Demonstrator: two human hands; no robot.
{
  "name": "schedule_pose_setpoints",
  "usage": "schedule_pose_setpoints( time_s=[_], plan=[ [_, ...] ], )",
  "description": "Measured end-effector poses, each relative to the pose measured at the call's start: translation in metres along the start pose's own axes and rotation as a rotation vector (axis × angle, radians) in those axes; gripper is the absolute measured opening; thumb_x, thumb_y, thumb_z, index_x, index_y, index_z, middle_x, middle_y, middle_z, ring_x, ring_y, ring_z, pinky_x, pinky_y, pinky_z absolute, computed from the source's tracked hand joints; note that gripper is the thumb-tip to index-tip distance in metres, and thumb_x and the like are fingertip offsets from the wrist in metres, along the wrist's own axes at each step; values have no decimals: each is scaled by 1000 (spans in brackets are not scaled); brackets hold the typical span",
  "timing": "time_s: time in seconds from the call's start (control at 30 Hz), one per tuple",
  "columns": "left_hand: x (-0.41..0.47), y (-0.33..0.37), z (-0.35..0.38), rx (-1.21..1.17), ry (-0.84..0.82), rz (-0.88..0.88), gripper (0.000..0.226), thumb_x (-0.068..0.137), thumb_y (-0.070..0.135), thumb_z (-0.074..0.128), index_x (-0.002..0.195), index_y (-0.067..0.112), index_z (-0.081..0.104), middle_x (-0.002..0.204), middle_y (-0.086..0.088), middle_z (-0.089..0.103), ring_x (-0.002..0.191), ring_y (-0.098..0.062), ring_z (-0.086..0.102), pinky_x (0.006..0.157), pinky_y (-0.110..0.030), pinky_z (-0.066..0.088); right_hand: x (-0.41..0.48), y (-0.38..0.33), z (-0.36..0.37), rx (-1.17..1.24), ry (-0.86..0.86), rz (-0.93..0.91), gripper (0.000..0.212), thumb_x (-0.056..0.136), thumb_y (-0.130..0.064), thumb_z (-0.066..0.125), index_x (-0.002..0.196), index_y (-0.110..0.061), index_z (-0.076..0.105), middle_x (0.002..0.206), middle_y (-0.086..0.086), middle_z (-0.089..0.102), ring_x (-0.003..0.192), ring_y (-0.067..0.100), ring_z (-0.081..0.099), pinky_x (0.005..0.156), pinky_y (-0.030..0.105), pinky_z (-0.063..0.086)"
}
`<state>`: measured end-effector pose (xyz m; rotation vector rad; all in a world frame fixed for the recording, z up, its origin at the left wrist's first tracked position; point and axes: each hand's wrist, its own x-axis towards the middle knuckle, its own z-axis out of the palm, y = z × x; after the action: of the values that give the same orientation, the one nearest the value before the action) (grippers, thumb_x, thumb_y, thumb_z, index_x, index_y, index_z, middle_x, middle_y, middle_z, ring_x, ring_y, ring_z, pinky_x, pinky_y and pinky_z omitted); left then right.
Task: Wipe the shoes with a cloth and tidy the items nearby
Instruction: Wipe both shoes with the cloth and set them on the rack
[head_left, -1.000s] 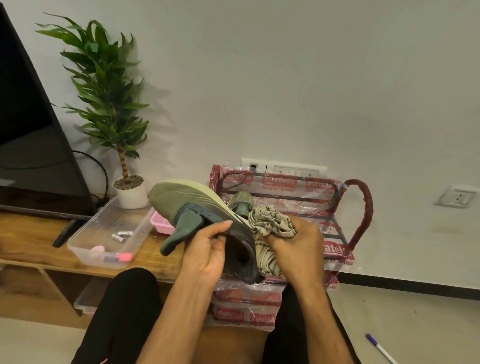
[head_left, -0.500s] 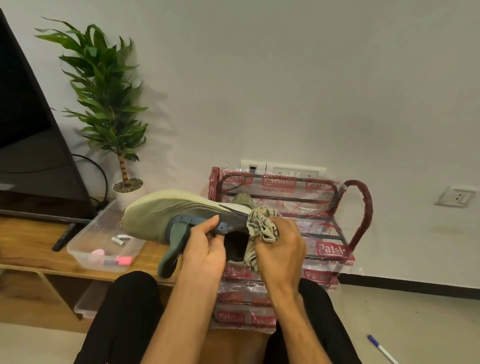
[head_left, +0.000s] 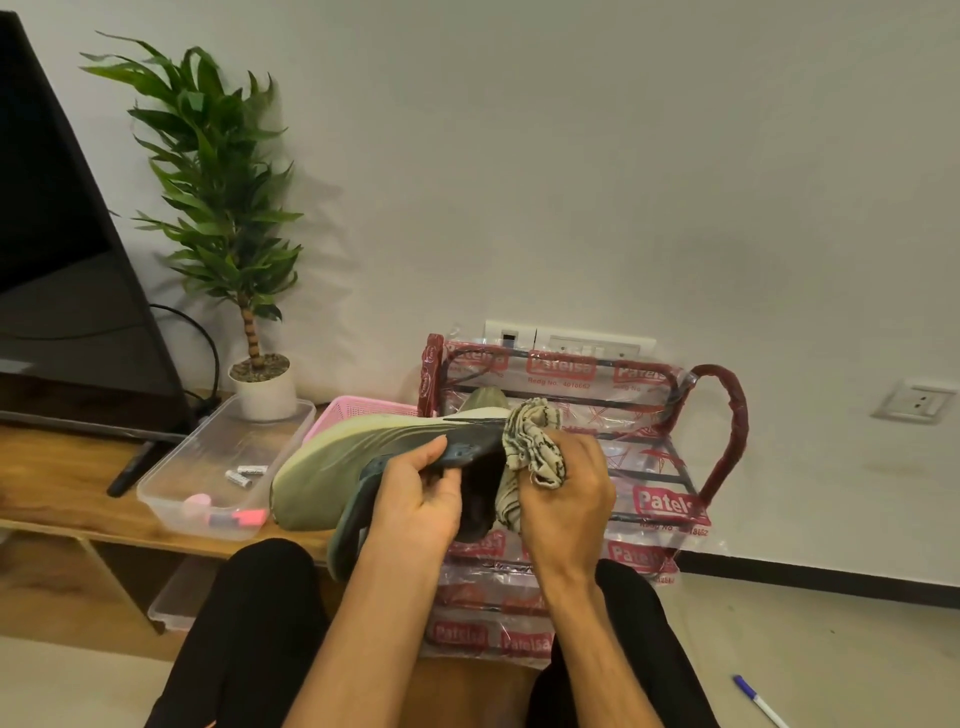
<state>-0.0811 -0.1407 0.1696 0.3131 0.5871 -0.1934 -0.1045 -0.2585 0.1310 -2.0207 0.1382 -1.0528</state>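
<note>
An olive-green shoe (head_left: 332, 467) with a dark heel is held on its side in front of me, sole toward the camera. My left hand (head_left: 415, 504) grips it at the dark heel collar. My right hand (head_left: 566, 499) clutches a bunched striped cloth (head_left: 535, 447) and presses it against the shoe's heel end. A second green shoe (head_left: 485, 399) peeks out behind, on the red shoe rack (head_left: 722, 415) wrapped in plastic.
A clear plastic tub (head_left: 171, 499) with batteries (head_left: 244, 474) and pink markers (head_left: 244, 517) sits on the wooden TV bench (head_left: 62, 499). Behind it stand a pink basket (head_left: 353, 408), a potted plant (head_left: 260, 384) and the TV (head_left: 62, 291). A blue-capped pen (head_left: 759, 700) lies on the floor at right.
The shoe has been turned flatter and lowered, its toe swinging left over the tub. The cloth hand has shifted along the heel end.
</note>
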Motion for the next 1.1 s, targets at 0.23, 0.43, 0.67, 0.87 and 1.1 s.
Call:
schedule_pose_setpoints(
  time_s=[0.23, 0.43, 0.67, 0.87, 1.1],
  plan=[
    [-6, -1, 3, 60, -58, 7, 8, 90, -8, 60, 92, 0, 60, 92, -18, 65, 97, -26, 64, 96, -36, 51, 7, -10, -1, 111, 52, -12, 38, 71, 2, 82, 107, -2, 71, 102, 9, 66, 88, 9, 60, 76, -1, 43],
    [-4, 1, 0, 414, -74, -47, 9, 84, 8, 70, 83, 11, 61, 82, -4, 63, 73, -13, 57, 67, -28, 40, 6, -18, 2, 140, 38, -49, 36, 71, 6, 79, 105, -2, 72, 101, 9, 66, 88, 1, 58, 77, -1, 42],
    [-8, 1, 3, 260, -72, 18, 9, 86, -1, 67, 80, 2, 63, 81, -16, 65, 81, -23, 64, 66, -29, 58, 12, -18, -9, 258, 114, 86, 42, 74, 1, 80, 110, -14, 68, 104, -1, 65, 95, 2, 62, 77, 7, 51],
    [-7, -6, -1, 119, -48, 22, 4, 87, -2, 67, 86, 2, 66, 85, -14, 68, 81, -20, 67, 61, -23, 56, 28, -19, -26, 196, 113, 119, 38, 75, -4, 81, 110, -13, 70, 103, -4, 63, 90, 1, 61, 71, 4, 50],
    [-5, -15, 5, 169, -100, 37, 17, 93, -3, 56, 77, 2, 59, 69, -13, 69, 31, -7, 53, 27, -12, 26, 9, -18, 4, -8, -121, -124, 32, 75, -6, 80, 105, -8, 71, 102, 1, 65, 85, 11, 62, 70, 11, 51]
  ],
)
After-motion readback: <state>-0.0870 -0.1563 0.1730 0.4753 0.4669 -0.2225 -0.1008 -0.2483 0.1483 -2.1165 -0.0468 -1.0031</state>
